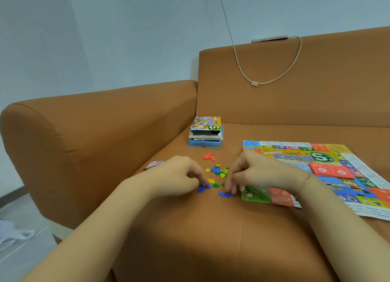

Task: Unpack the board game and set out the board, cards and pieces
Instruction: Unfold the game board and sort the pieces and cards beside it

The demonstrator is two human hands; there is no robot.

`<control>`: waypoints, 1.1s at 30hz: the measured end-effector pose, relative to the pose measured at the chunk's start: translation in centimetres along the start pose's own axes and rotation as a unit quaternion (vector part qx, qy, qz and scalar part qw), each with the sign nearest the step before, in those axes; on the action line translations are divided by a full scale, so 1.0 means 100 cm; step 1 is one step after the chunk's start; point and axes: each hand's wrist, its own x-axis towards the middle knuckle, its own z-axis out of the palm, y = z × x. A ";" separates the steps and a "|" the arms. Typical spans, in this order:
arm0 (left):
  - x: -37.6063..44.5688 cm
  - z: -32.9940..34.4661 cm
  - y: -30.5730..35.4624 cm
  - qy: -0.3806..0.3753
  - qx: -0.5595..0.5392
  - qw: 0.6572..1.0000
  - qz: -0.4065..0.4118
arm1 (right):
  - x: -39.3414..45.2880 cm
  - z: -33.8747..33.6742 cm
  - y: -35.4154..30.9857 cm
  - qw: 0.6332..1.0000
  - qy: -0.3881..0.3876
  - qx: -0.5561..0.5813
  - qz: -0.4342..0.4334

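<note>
Pieces (218, 171): small coloured heap on sofa seat (190, 229), between both hands.
Left hand (179, 176): pinching blue pieces (203, 188).
Right hand (253, 172): fingertips pinching another blue piece (224, 194).
Board (329, 176): unfolded, three o'clock of heap.
Box (205, 132): twelve o'clock.

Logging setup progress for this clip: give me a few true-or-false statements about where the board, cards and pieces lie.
1. The board lies unfolded on the sofa. True.
2. The red cards sit beside the box. False: they lie on the board.
3. Both the left hand and right hand touch blue pieces. True.
4. The orange pieces are mixed into the coloured pile. False: they lie apart, nearer the box.
</note>
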 end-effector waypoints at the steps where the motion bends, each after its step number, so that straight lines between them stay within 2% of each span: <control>1: 0.000 0.001 0.000 0.005 -0.017 1.000 0.007 | 0.001 0.000 0.001 1.000 0.010 0.012 -0.001; 5: 0.003 0.004 -0.003 0.061 -0.105 0.992 0.022 | 0.008 -0.002 0.010 0.994 0.104 0.008 0.010; 7: 0.009 0.008 -0.009 0.130 -0.097 0.986 0.026 | 0.012 -0.001 0.015 0.991 0.125 -0.043 0.012; 9: 0.017 0.014 -0.013 0.162 -0.072 0.984 0.032 | 0.016 0.003 0.020 0.989 0.119 -0.088 0.010; 17: 0.034 0.035 -0.018 0.125 0.005 0.990 0.063 | 0.018 0.004 0.024 0.987 0.110 -0.117 -0.005; 24: 0.038 0.043 -0.016 0.108 0.059 0.991 0.056 | 0.021 0.006 0.027 0.986 0.111 -0.125 -0.007; 33: 0.026 0.034 -0.025 0.107 0.035 0.991 0.073 | 0.021 0.005 0.028 0.986 0.118 -0.119 -0.009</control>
